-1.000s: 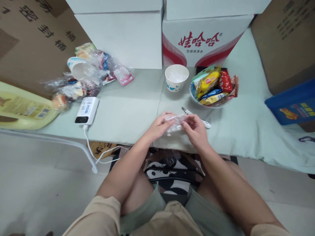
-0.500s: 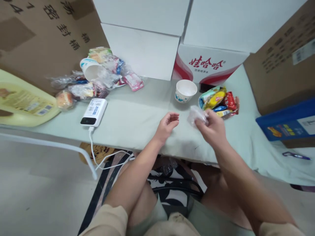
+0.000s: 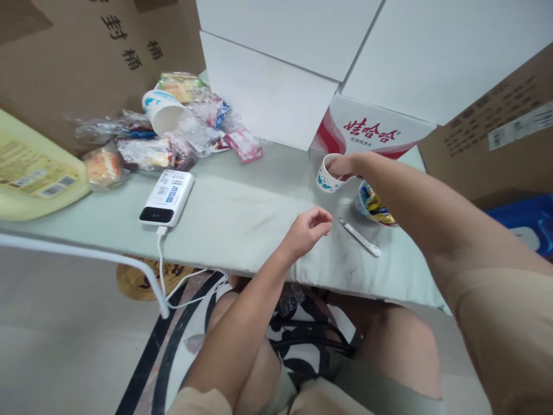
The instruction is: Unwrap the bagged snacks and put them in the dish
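Note:
My right hand [image 3: 345, 165] reaches down into a white paper bowl [image 3: 327, 183] with blue leaf print, its fingers hidden below the rim. Over the cloth, my left hand [image 3: 307, 230] is loosely curled with a gap between thumb and fingers, holding nothing. To its right lies a slim white tool [image 3: 360, 237] with a metal-looking tip; I cannot make out its exact kind. A second bowl [image 3: 363, 204], filled with colourful wrapped snacks [image 3: 377, 207], stands partly behind my right forearm.
At the left are a tipped paper bowl [image 3: 166, 115], several packaged snacks [image 3: 144, 154], a white power bank [image 3: 166, 199] with a cable, and a yellow jug [image 3: 38, 167]. White boxes [image 3: 268, 86] and cardboard boxes [image 3: 173, 34] line the back of the cloth-covered table [image 3: 242, 219].
My right hand has moved from the front of the snacks into the paper bowl; the clear plastic it held is out of sight. The white tool now shows on the cloth. The view has shifted.

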Demonstrator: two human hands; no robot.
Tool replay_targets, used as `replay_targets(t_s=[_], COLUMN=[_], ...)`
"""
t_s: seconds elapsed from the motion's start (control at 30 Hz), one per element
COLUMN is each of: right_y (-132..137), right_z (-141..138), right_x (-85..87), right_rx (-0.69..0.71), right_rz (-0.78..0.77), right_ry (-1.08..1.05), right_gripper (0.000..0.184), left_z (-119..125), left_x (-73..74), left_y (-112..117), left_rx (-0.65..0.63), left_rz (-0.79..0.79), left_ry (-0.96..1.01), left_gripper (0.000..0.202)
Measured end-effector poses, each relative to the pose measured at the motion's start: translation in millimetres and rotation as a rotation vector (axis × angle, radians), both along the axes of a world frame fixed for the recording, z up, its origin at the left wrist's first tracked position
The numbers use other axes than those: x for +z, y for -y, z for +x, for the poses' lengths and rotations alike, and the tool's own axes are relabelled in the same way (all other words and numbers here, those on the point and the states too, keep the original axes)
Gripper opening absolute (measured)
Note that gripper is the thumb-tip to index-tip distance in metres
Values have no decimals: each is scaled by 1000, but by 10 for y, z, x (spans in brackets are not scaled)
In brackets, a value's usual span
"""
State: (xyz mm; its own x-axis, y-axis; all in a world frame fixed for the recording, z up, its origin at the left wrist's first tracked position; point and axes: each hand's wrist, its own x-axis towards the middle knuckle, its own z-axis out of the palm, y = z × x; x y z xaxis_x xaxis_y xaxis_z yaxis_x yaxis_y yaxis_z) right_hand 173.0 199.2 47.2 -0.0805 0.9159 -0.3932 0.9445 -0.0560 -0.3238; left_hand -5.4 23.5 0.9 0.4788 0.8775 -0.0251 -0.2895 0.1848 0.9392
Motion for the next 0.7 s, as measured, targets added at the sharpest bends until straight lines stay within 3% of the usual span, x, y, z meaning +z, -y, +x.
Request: replay_targets(t_s=[0.07, 0.13, 0.3, 0.43, 0.5, 0.6, 0.7], right_y=[-29, -72, -95, 35, 81, 52, -69], right_z=[-27, -13, 182, 249, 242, 249, 285], right_x=[-5, 16, 120, 276, 375, 469, 379], right_rx=[-98, -76, 109, -59, -117, -60, 54], right_rz=[-207, -289, -118, -49, -48, 29, 165], right_ry=[-50, -56, -194, -232, -195, -60, 89], right_gripper=[7, 5, 16, 7, 4, 7, 14], left_z=[-15, -19, -27, -26, -14, 10, 37], left_x=[13, 24, 55, 76, 74, 50, 15], left_y=[-6, -10, -14, -28, -43, -69, -86], left_rx=[-15, -20, -75, -3, 21, 15, 11], left_rz=[-3, -16, -101, -148, -157, -156, -141], left_ry=[6, 1, 19, 43, 32, 19, 8], left_gripper=[12, 12, 18, 22, 23, 25, 25])
